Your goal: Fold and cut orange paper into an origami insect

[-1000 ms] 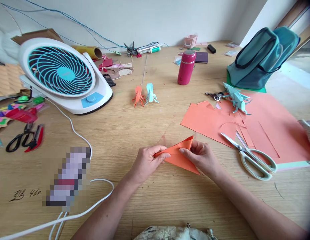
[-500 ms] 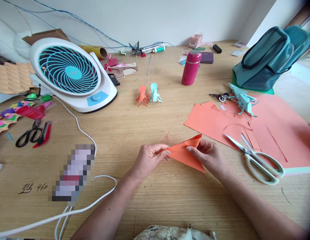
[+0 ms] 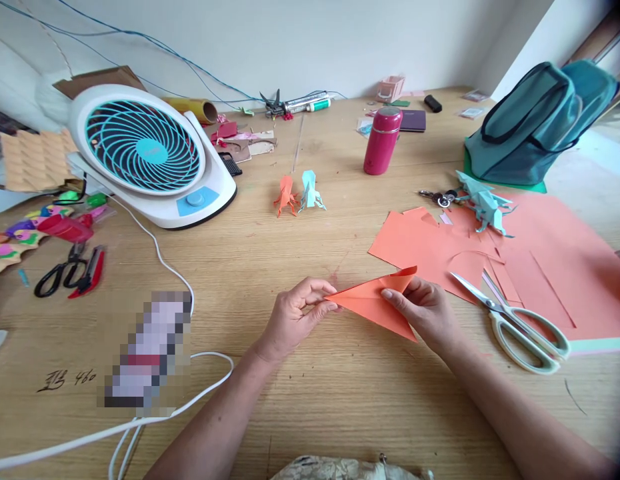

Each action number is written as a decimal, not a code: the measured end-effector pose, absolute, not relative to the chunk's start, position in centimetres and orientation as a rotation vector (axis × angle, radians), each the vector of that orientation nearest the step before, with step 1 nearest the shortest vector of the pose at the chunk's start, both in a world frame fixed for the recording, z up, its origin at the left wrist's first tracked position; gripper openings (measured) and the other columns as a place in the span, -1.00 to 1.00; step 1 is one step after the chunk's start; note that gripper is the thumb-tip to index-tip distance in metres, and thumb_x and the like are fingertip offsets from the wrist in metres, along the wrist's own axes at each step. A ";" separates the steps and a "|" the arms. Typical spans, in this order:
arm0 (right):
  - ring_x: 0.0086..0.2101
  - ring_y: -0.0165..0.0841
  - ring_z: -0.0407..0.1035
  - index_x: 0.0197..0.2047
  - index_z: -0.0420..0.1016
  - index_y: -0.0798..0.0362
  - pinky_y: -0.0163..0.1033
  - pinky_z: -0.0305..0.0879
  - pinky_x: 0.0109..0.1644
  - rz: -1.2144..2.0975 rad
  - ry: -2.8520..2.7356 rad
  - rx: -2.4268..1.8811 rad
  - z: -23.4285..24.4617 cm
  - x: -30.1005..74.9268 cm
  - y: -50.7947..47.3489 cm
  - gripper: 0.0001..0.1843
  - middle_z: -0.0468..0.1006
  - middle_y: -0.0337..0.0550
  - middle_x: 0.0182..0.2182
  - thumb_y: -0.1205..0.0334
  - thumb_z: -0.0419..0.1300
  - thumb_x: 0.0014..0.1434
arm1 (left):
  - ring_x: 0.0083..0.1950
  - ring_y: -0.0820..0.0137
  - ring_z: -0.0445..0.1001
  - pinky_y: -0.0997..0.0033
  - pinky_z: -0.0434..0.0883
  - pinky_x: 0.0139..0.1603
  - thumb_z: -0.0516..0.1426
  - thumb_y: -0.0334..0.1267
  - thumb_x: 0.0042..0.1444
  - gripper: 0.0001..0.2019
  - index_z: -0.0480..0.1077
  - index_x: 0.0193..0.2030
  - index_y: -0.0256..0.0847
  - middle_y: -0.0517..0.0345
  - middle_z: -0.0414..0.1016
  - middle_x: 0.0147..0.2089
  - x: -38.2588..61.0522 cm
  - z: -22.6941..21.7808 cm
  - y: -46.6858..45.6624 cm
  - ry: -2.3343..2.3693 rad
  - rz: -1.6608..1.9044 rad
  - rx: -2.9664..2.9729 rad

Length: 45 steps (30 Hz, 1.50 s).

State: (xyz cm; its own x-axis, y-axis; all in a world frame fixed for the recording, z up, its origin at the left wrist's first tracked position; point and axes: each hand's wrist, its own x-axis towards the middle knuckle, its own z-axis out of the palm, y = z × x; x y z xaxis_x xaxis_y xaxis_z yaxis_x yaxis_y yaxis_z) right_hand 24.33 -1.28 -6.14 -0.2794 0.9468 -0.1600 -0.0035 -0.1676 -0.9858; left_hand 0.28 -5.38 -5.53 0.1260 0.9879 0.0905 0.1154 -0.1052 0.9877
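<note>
Between my hands is a folded piece of orange paper (image 3: 373, 305), shaped like a triangle with its narrow tip to the left and a crease along it. My left hand (image 3: 297, 317) pinches that tip between thumb and fingers. My right hand (image 3: 424, 308) grips the wide end, thumb on top and the other fingers behind the paper, partly hidden. Beyond them stand a small orange paper figure (image 3: 286, 193) and a light blue paper figure (image 3: 309, 189). To the right, white-handled scissors (image 3: 515, 323) lie partly on orange paper sheets (image 3: 555, 267).
A white fan (image 3: 155, 157) stands at the left, with a phone-like pixelated object (image 3: 150, 350) and a white cable nearer. A pink bottle (image 3: 383, 141) and a teal bag (image 3: 527, 127) stand farther back. Black-handled scissors (image 3: 65, 272) and a red cutter (image 3: 93, 272) lie left.
The orange paper has shifted slightly right with my right hand, still held at both ends. More of its left tip shows beside my left fingers. The camera view has tilted a little.
</note>
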 end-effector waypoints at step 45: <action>-0.29 -0.30 0.46 -0.34 0.62 -0.05 -0.20 0.46 -0.18 1.109 -1.349 -1.008 -7.9 24.2 -1.6 -0.74 0.59 -0.17 -0.32 -0.02 0.47 0.00 | -0.30 0.43 0.67 0.51 0.57 -0.20 0.29 -0.28 0.17 -0.86 0.49 -0.15 -0.24 0.16 0.68 -0.32 1.0 -4.5 -5.5 1.022 1.304 1.164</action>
State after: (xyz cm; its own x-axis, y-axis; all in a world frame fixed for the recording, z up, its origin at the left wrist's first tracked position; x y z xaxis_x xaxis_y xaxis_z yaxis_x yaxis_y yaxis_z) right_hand 24.25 -1.64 -7.86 -0.0735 0.9748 0.2107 -0.0179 0.2099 -0.9776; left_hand 1.02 -5.49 -4.52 0.0368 0.9962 0.0790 -0.1610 -0.0721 0.9843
